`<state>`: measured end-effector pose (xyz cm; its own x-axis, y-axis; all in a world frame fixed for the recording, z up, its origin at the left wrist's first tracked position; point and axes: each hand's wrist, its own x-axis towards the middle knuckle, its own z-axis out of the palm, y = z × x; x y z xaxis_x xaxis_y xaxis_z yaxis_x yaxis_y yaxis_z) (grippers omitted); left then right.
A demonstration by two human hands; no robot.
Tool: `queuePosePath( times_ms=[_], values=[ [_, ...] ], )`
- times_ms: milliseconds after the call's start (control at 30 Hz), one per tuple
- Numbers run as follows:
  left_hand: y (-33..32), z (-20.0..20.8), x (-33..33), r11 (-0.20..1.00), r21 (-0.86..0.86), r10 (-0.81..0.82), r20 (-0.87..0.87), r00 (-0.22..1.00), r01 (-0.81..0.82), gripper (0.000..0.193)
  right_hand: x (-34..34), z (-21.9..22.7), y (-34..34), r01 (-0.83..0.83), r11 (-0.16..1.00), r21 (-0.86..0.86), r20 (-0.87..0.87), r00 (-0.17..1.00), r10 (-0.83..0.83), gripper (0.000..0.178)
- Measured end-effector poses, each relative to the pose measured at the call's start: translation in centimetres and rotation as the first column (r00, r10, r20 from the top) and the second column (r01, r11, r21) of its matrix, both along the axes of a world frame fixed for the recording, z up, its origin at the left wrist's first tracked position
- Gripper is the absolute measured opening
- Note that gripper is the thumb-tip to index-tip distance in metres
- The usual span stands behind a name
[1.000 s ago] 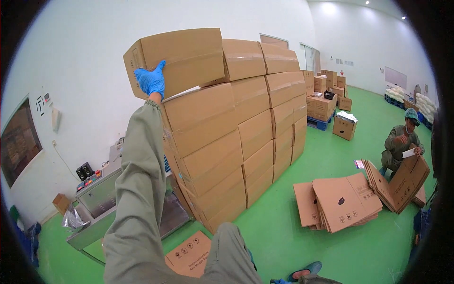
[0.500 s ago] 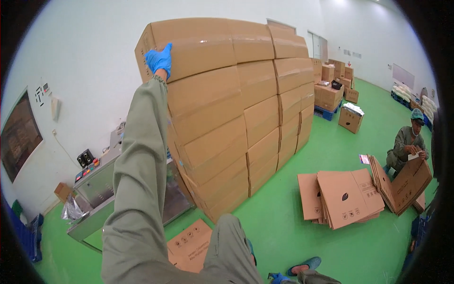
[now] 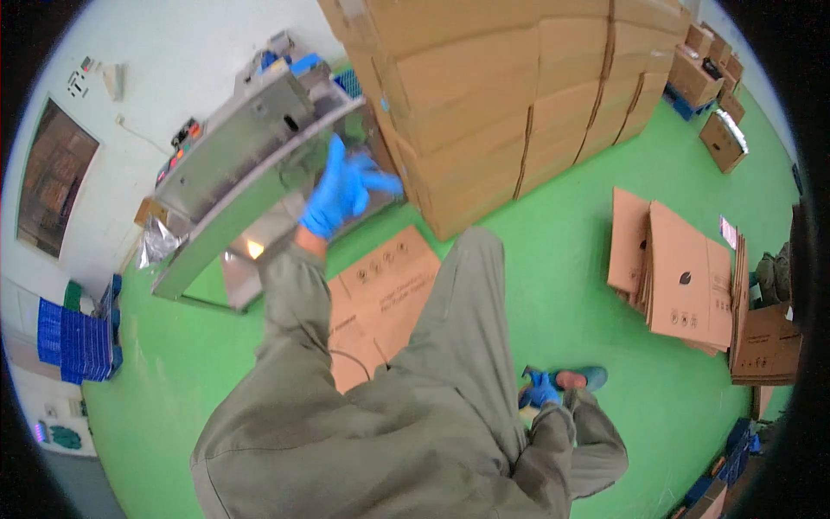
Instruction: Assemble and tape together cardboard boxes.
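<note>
My left hand (image 3: 340,192), in a blue glove, is open in mid-air with its fingers spread. It appears in front of the metal machine (image 3: 251,143), left of a tall stack of taped brown cartons (image 3: 471,95). Low by my right foot, my right hand (image 3: 542,394), also gloved in blue, is closed round something small with a dark end. The fingers hide most of that object, so its kind is unclear. A flat printed cardboard sheet (image 3: 385,290) lies on the floor between the machine and my leg.
Flattened cartons (image 3: 687,277) lean in a pile at the right, with a crouching co-worker (image 3: 769,277) partly visible behind them. Farther back stand an open carton (image 3: 723,143) and other boxes on a blue pallet (image 3: 687,104). Blue crates (image 3: 78,342) stand at far left.
My left hand has left the upper left carton of the stack and come down beside it. The view has tilted downward, bringing my right hand fully into sight.
</note>
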<state>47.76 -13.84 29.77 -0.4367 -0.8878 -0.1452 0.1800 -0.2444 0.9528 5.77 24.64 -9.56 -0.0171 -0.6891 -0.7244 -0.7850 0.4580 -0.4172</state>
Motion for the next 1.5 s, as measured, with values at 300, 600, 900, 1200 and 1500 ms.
queuePosePath(
  times_ms=[300,600,900,1200,1500],
  values=[
    [14.2,-35.6,3.9,0.963,0.257,-0.262,0.848,0.461,0.074,0.036,-0.9,-5.0,4.3,0.230,0.956,0.181,0.137,0.957,-0.256,0.082],
    [17.9,-42.7,1.9,0.925,0.302,-0.319,0.947,0.041,0.230,0.075,1.2,-7.8,4.7,0.082,0.992,0.096,0.275,0.956,-0.106,0.071],
    [17.6,-56.0,-3.1,0.731,-0.261,0.553,0.768,-0.323,0.631,0.124,1.9,-6.2,7.4,0.476,0.868,0.141,0.068,0.870,-0.489,0.104],
    [17.3,-57.9,-4.2,0.712,-0.118,0.468,0.815,-0.342,0.692,0.081,3.7,2.6,1.1,0.653,0.678,0.338,-0.095,0.740,-0.666,0.099],
    [17.6,-56.7,-4.6,0.727,-0.087,0.381,0.876,-0.295,0.681,0.067,2.9,2.1,0.0,0.687,0.656,0.312,-0.049,0.701,-0.711,0.097]
  ],
)
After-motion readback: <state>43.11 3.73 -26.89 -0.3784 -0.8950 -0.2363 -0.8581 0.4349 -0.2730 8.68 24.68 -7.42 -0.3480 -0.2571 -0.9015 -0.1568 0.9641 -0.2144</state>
